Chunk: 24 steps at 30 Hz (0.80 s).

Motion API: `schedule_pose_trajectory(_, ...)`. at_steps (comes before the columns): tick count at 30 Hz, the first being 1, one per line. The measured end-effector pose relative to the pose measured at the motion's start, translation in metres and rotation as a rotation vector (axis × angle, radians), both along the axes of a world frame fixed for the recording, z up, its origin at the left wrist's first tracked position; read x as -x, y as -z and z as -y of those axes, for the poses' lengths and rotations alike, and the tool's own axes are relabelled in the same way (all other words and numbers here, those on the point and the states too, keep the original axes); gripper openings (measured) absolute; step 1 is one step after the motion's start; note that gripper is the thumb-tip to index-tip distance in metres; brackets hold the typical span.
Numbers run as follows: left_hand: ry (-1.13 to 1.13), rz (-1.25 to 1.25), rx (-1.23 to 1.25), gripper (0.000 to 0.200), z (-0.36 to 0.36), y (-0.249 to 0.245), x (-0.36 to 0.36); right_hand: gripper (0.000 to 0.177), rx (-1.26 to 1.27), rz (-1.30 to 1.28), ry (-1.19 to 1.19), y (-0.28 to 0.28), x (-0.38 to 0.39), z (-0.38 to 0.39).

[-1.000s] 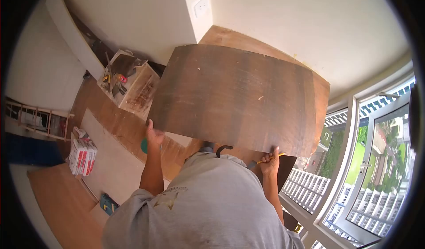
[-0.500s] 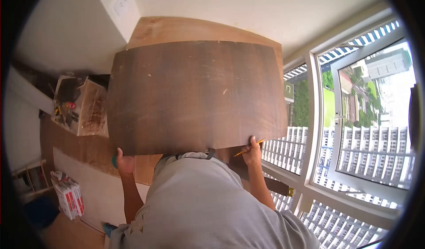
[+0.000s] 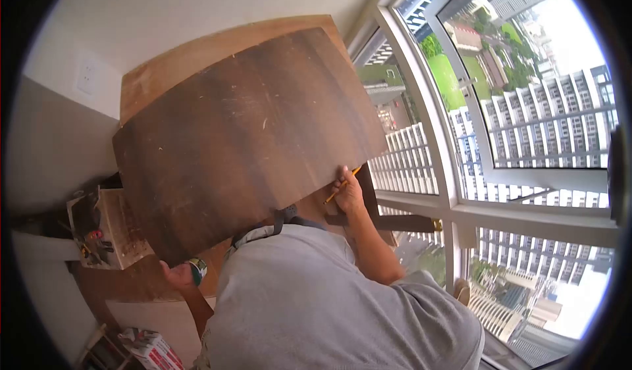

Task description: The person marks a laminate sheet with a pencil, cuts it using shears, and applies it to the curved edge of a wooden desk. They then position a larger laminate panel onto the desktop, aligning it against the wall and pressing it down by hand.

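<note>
One brown panel (image 3: 250,133), at 10 o'clock in view, is apparently being positioned. Its 4-o'clock edge and a pencil (image 3: 356,170) are held by the curled right hand (image 3: 349,192); the left hand's (image 3: 178,276) closure, at 7, cannot be told. Two-sided support is called for.

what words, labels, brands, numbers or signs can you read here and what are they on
No text is readable.
White packs with red print: too blurred.
Small green object beside the left hand: marks too small.
Pencil in the right hand: too small to show any lettering.
</note>
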<state>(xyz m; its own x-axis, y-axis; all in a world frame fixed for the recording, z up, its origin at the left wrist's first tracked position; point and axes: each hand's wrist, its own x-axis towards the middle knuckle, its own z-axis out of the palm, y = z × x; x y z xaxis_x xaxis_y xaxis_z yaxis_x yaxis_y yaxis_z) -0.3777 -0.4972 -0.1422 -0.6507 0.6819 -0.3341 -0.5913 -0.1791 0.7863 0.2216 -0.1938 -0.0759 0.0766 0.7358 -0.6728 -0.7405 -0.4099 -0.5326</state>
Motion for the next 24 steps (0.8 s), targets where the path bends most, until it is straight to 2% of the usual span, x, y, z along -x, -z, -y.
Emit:
schedule_pose_trajectory(1,0.089,-0.604,0.191,0.069,0.010,0.017,0.014,0.025,-0.012,0.015,0.019,-0.003,-0.002,-0.001)
schedule_pose_trajectory(2,0.151,-0.612,0.198,0.069,0.004,0.007,0.016,0.026,-0.024,0.025,0.042,-0.007,-0.005,-0.002)
schedule_pose_trajectory(4,0.184,-0.751,0.036,0.077,-0.009,-0.017,-0.003,0.026,-0.029,0.061,0.077,-0.021,-0.009,-0.006)
schedule_pose_trajectory(7,0.270,-0.898,0.140,0.074,-0.028,-0.080,-0.028,0.027,-0.048,0.052,0.131,-0.016,-0.017,-0.013)
schedule_pose_trajectory(11,0.283,-0.928,0.107,0.066,0.001,-0.041,0.022,0.024,-0.084,0.040,0.204,-0.011,-0.022,-0.026)
schedule_pose_trajectory(13,0.103,0.042,0.003,0.056,0.011,-0.023,0.059,0.023,-0.115,0.016,0.184,-0.014,-0.023,-0.030)
schedule_pose_trajectory(14,0.101,0.035,0.002,0.056,0.010,-0.031,0.057,0.023,-0.161,0.051,0.198,-0.025,-0.023,-0.032)
schedule_pose_trajectory(16,0.145,0.396,-0.200,0.059,0.002,-0.061,0.052,0.022,-0.211,0.082,0.209,-0.033,-0.023,-0.035)
schedule_pose_trajectory(17,0.140,0.390,-0.203,0.059,0.002,-0.074,0.052,0.021,-0.257,0.025,0.226,-0.034,-0.023,-0.036)
schedule_pose_trajectory(19,0.359,0.412,-0.422,0.059,-0.006,-0.093,0.056,0.018,-0.351,-0.077,0.278,-0.037,-0.029,-0.034)
schedule_pose_trajectory(20,0.372,0.418,-0.426,0.059,-0.020,-0.112,0.043,0.018,-0.358,-0.071,0.290,-0.041,-0.034,-0.033)
schedule_pose_trajectory(22,0.009,0.164,-0.248,0.061,-0.048,-0.146,0.014,0.016,-0.356,-0.118,0.327,-0.048,-0.040,-0.034)
schedule_pose_trajectory(24,0.070,0.191,-0.279,0.061,-0.067,-0.147,0.019,0.016,-0.355,-0.166,0.321,-0.029,-0.048,-0.034)
